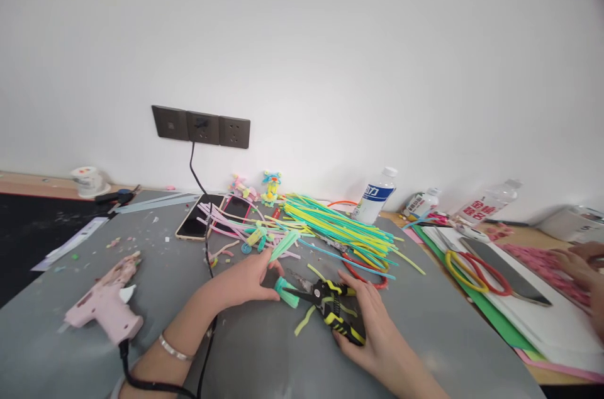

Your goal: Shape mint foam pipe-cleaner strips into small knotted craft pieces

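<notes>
My left hand [252,276] is closed around a small bundle of mint-green pipe cleaners [287,294], whose loose ends also stick up above my fingers. Wire-cutting pliers [340,320] with black and yellow handles are in my right hand [377,330]. Their handles are spread apart, and the jaws reach the lower part of the green bundle; whether they bite into it I cannot tell. Short yellow-green pipe cleaner pieces [304,321] lie under and beside the pliers. Just beyond is a heap of yellow and teal pipe cleaners [344,229], with red-handled scissors [365,270] at its near edge.
A pink glue gun [106,308] lies at left; its black cord runs past my left arm. Phones [201,216] lie under lilac pipe cleaners [226,216]. Small pipe cleaner figures [271,188] and a bottle [375,196] stand by the wall. Another person's hand [576,267] is at far right.
</notes>
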Demonstrator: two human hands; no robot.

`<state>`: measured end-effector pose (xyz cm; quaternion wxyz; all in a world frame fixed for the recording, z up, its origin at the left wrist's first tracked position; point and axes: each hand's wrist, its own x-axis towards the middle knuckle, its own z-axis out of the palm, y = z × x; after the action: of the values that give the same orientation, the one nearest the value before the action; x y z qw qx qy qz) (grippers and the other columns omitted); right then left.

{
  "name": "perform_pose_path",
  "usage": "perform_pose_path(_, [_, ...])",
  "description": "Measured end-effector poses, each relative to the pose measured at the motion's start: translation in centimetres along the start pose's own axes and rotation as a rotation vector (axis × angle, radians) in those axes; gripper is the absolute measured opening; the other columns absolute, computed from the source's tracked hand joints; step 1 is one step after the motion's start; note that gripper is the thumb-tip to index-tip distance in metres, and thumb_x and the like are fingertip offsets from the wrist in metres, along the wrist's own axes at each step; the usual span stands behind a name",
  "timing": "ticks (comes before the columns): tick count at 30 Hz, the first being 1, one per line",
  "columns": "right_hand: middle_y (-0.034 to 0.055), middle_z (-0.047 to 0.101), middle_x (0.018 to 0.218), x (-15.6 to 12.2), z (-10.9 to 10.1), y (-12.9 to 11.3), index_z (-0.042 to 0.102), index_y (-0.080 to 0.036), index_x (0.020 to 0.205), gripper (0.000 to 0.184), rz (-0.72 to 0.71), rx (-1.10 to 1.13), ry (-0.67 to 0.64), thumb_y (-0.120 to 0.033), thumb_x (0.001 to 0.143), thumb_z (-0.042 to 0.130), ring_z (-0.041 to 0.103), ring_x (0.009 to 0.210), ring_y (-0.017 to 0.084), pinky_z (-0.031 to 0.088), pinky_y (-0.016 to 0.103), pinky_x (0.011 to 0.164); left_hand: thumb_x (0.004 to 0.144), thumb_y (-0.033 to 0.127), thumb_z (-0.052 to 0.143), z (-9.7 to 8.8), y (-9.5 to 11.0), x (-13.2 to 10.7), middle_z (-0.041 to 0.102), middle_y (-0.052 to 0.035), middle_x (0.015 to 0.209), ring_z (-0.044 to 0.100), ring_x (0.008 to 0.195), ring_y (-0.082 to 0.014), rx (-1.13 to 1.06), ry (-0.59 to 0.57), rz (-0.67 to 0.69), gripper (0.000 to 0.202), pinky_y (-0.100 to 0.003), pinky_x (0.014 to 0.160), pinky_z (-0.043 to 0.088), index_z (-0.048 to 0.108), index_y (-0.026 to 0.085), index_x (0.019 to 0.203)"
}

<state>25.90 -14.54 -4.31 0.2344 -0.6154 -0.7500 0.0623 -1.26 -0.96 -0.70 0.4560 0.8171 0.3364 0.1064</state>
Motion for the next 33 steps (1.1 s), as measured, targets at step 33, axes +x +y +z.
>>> perform_pose_path(33, [0.0162,0.066,0.089,1.6,-3.7,-3.7,0.061,-0.022,0.105,0.069,0.308,1.275,0.021,-0.079,0.079,0.033,0.066,0.087,0.036,0.053,0.049,0.079,0.102,0.042,0.033,-0.1,0.7,0.1,0.045,0.0029,0.070,0.042,0.065,-0.0161,0.009,0.385,0.129,0.032,-0.028,0.063,0.029,0.048,0.020,0.085])
